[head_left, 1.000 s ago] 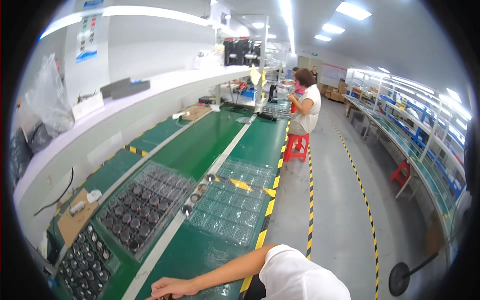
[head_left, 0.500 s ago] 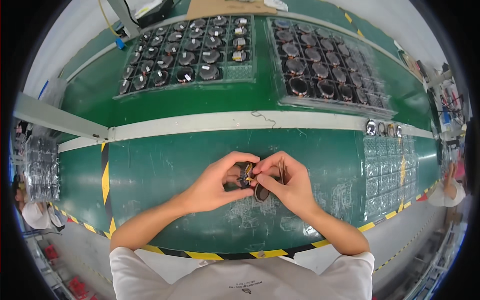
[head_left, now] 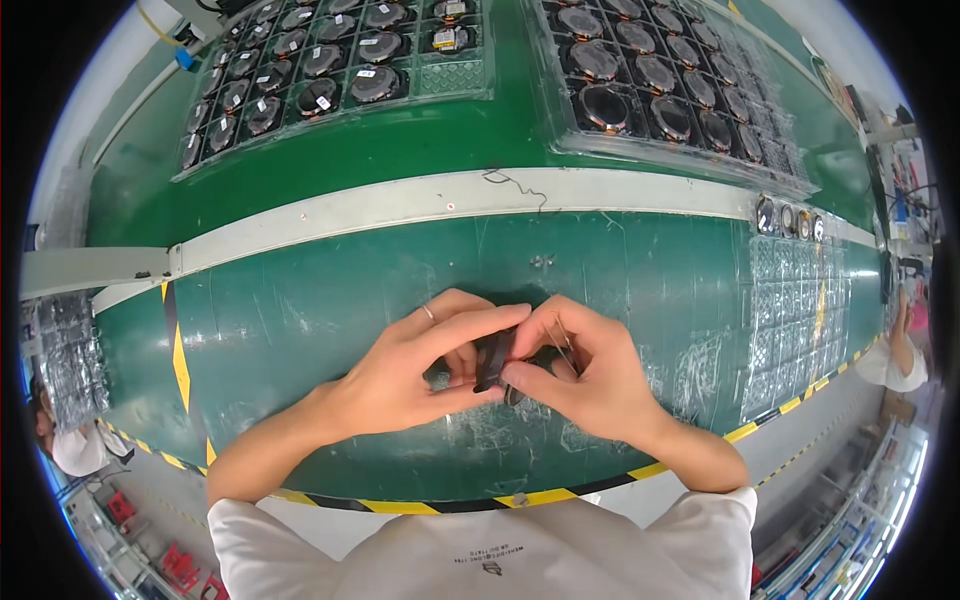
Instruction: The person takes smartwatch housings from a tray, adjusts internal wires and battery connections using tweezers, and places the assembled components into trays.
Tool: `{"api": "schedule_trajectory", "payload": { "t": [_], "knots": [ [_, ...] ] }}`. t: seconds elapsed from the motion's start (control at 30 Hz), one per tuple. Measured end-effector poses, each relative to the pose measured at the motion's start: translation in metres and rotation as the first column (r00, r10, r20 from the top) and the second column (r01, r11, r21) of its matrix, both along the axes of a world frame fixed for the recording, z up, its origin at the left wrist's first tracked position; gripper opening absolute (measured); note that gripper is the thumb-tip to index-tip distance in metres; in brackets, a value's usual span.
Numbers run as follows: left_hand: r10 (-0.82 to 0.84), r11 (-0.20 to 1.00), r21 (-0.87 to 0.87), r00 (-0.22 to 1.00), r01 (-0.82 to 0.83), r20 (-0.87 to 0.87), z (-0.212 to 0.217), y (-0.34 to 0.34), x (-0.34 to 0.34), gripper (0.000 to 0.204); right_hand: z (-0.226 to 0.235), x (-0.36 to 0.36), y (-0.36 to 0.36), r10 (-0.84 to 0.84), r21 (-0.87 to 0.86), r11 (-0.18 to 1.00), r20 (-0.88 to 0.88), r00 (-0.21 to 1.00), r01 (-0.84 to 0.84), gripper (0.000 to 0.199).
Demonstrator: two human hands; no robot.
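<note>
Between the thumb and fingers of my left hand (head_left: 410, 365) stands a dark round watch case (head_left: 490, 362), turned edge-on. My right hand (head_left: 595, 380) pinches at the case's right side with thumb and forefinger. Thin metal tweezers (head_left: 563, 342) are tucked in the curled fingers of that same hand. Just under the right fingertips a small dark piece (head_left: 515, 394) shows in part. Whether it is joined to the case I cannot tell, as the fingers hide most of it.
Beyond the pale rail (head_left: 380, 205), two clear trays, one at left (head_left: 455, 80) and one at right (head_left: 690, 153), hold several round dark watch parts. An empty-looking clear tray (head_left: 790, 330) lies on the green bench at right, with several ring-shaped parts (head_left: 787, 220) at its far edge. Striped tape (head_left: 400, 507) marks the front edge.
The case in my left hand has turned, so its yellow-marked inside no longer shows. The dark round piece below my right fingers is now mostly covered. The view has shifted nearer the bench.
</note>
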State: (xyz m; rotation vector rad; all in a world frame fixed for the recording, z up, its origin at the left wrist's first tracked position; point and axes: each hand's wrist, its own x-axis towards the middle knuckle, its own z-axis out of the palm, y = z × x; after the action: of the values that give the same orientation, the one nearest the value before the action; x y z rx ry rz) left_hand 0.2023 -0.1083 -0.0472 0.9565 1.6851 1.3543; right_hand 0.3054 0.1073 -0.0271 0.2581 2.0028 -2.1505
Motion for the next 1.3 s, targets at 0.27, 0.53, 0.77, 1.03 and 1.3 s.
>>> {"api": "schedule_trajectory", "payload": {
  "t": [0.27,0.53,0.77,1.03,1.3],
  "knots": [
    [0.083,0.985,0.170,0.928,-0.021,-0.363,-0.011,-0.001,0.006,0.065,0.000,-0.003,0.005,0.079,-0.028,0.997,0.140,0.987,-0.076,0.021],
    [0.068,0.983,0.185,0.907,0.011,-0.416,-0.011,-0.002,0.008,0.060,0.004,0.000,0.002,0.159,-0.012,0.987,0.159,0.974,-0.159,0.033],
    [-0.017,0.977,0.191,0.929,0.094,-0.370,-0.010,-0.004,0.007,0.055,0.004,-0.001,0.006,0.231,-0.101,0.971,0.183,0.956,-0.215,0.037],
    [0.010,0.949,0.303,0.951,0.089,-0.310,-0.015,-0.003,0.008,0.057,0.002,-0.001,0.004,0.217,-0.259,0.953,0.217,0.952,-0.159,0.040],
    [-0.025,0.932,0.352,0.953,-0.087,0.301,-0.013,-0.008,-0.007,0.071,0.011,-0.007,0.013,0.221,-0.360,0.926,0.272,0.937,-0.114,0.049]
  ]
}}
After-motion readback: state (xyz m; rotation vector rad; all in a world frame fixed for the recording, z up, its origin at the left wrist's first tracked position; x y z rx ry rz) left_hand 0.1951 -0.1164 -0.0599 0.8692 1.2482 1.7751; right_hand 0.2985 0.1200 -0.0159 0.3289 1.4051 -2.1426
